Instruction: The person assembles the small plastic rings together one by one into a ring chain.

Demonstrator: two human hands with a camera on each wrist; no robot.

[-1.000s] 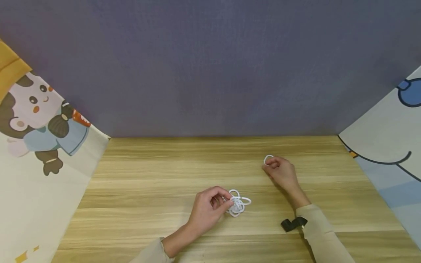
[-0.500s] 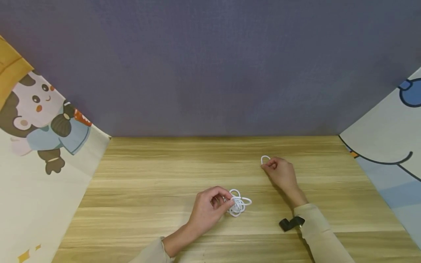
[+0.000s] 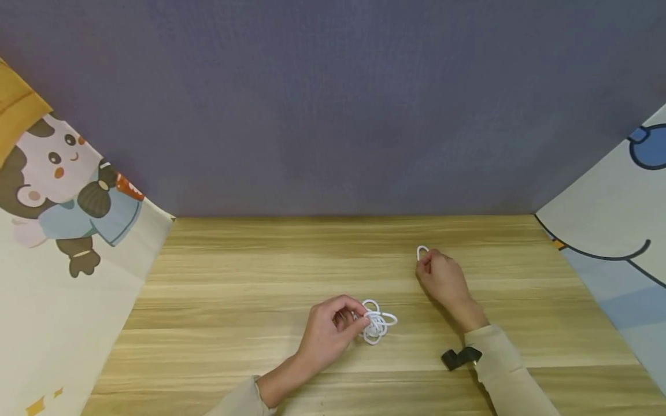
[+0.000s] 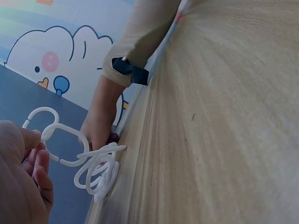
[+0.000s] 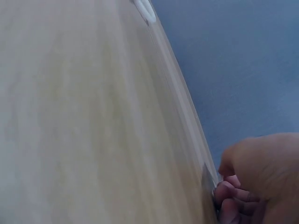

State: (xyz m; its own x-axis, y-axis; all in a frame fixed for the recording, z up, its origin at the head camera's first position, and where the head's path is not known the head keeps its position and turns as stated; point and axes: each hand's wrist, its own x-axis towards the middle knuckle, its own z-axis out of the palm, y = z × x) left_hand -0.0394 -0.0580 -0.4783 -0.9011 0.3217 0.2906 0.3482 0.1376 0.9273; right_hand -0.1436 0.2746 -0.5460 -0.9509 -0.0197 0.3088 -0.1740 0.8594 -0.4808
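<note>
In the head view my left hand (image 3: 333, 326) pinches a bunch of white plastic C-shaped curtain rings (image 3: 376, 328) between thumb and index finger, low over the table. The left wrist view shows two larger open rings at the fingertips, one of them an oval ring (image 4: 87, 140), with several more clustered (image 4: 112, 175) beside the wood surface. Farther back and to the right, my right hand (image 3: 444, 280) pinches a single white ring (image 3: 418, 252); its loop sticks out past the fingers, which cover the rest. In the right wrist view the fingers (image 5: 229, 193) are curled, and the ring is hidden.
The wood-grain table (image 3: 250, 260) runs back to a dark blue-grey panel (image 3: 333, 115). Cartoon-printed walls flank it at the left (image 3: 57, 190) and right (image 3: 598, 219). A black strap piece (image 3: 460, 357) sticks out from my right sleeve.
My right hand has turned slightly, and the single ring's loop shifted left, then back a little right, with less of it showing. The left hand and its bunch stay nearly still.
</note>
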